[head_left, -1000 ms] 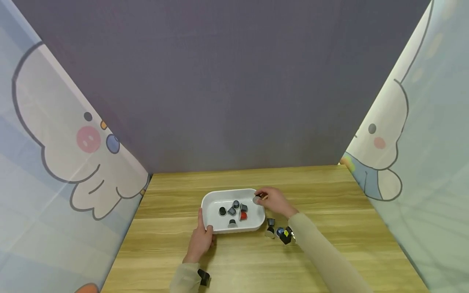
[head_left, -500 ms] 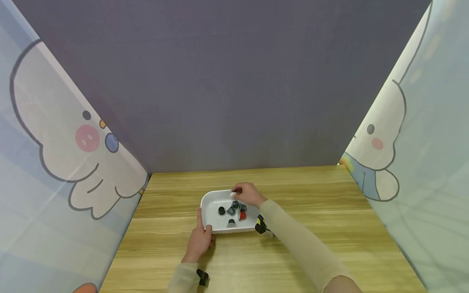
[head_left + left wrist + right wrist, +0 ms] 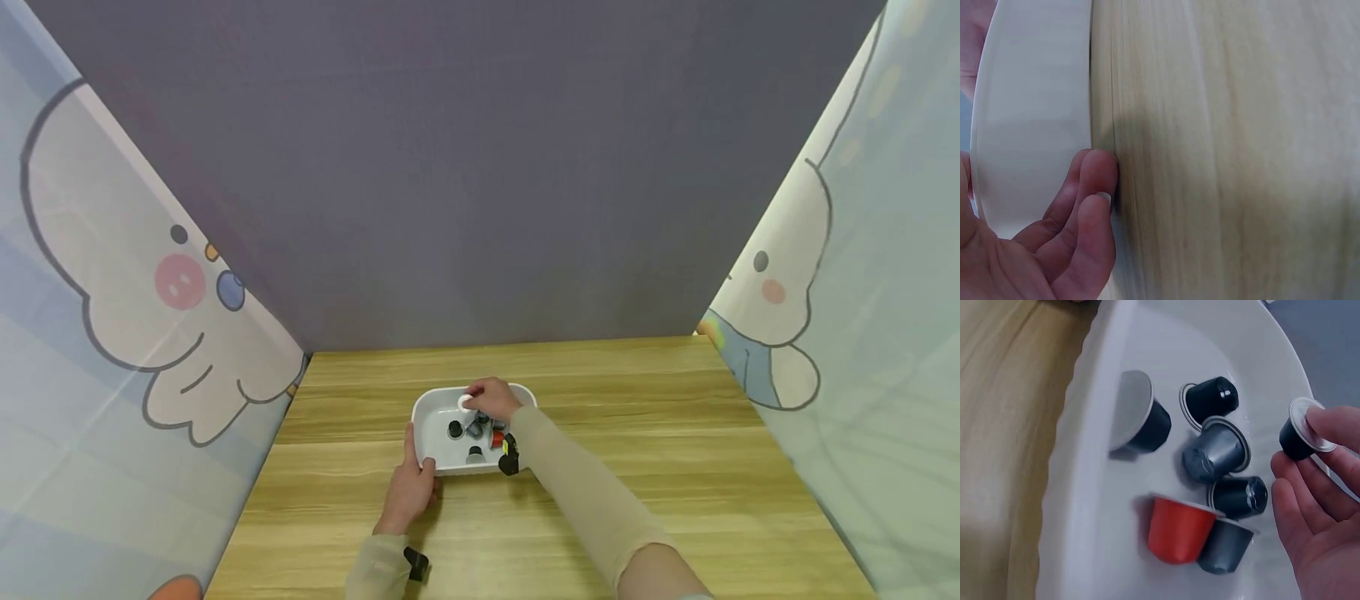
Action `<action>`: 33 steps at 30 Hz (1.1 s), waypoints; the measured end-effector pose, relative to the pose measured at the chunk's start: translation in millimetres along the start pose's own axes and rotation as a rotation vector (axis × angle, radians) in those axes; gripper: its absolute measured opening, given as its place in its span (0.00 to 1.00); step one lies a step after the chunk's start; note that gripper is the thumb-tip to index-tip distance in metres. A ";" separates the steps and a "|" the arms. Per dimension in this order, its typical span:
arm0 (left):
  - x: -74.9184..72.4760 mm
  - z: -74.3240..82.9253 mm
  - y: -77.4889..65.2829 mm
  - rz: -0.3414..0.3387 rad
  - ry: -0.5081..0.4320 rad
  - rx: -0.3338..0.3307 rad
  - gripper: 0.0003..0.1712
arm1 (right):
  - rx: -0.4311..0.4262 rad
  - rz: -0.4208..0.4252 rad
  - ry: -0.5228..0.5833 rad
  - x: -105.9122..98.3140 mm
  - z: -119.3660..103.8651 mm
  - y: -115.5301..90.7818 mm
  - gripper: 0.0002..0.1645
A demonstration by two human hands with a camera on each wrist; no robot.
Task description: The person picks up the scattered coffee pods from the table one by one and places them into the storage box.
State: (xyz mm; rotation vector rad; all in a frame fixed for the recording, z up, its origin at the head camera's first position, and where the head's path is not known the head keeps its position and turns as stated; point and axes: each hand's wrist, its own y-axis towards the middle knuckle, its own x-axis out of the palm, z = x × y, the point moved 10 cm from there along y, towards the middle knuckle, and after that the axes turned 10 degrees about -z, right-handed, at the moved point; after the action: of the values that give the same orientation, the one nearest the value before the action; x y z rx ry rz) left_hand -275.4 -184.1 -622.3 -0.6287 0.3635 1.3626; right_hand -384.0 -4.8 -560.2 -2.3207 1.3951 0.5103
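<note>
My right hand (image 3: 492, 398) is over the far side of a white tray (image 3: 420, 408). It pinches a dark coffee capsule (image 3: 1297, 445) between thumb and fingers, the capsule's pale foil lid against the thumb. Inside the tray lie a red capsule (image 3: 1179, 532) and several black and grey ones, such as a black capsule (image 3: 1213, 400) and a blue-grey capsule (image 3: 1213, 453). At the tray's near left corner my left hand (image 3: 407, 493) holds the tray, thumb at the rim. The left wrist view shows curled fingers (image 3: 1094, 172) against the outer wall.
The tray stands on a wood-grain table (image 3: 345, 417). A dark grey panel (image 3: 495, 183) rises behind it, and printed cloth walls (image 3: 225, 350) flank both sides. My right sleeve (image 3: 577, 483) covers part of the table to the tray's right.
My right hand has carried the capsule leftward from the tray's right end to its far middle. The sleeve now hides the loose capsules seen right of the tray. My left hand stays put.
</note>
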 end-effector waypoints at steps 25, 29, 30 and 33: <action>0.7 7.9 -5.6 0.000 -0.003 0.000 0.44 | -0.152 0.133 -0.067 24.4 26.5 4.9 0.12; 0.2 6.8 -4.5 0.006 0.003 0.005 0.44 | -0.133 0.112 -0.001 26.5 32.8 1.6 0.18; -0.1 6.3 -4.3 0.009 0.006 0.005 0.44 | -0.130 0.107 0.011 27.0 34.1 2.0 0.19; -1.5 4.2 -3.4 0.016 0.013 -0.003 0.44 | -0.117 0.098 0.044 27.9 35.2 3.6 0.19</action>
State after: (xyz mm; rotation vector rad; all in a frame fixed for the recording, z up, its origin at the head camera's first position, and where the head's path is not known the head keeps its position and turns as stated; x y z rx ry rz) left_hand -272.8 -182.9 -617.4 -0.6384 0.3775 1.3752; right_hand -378.8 -9.8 -604.7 -2.3767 1.5438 0.5872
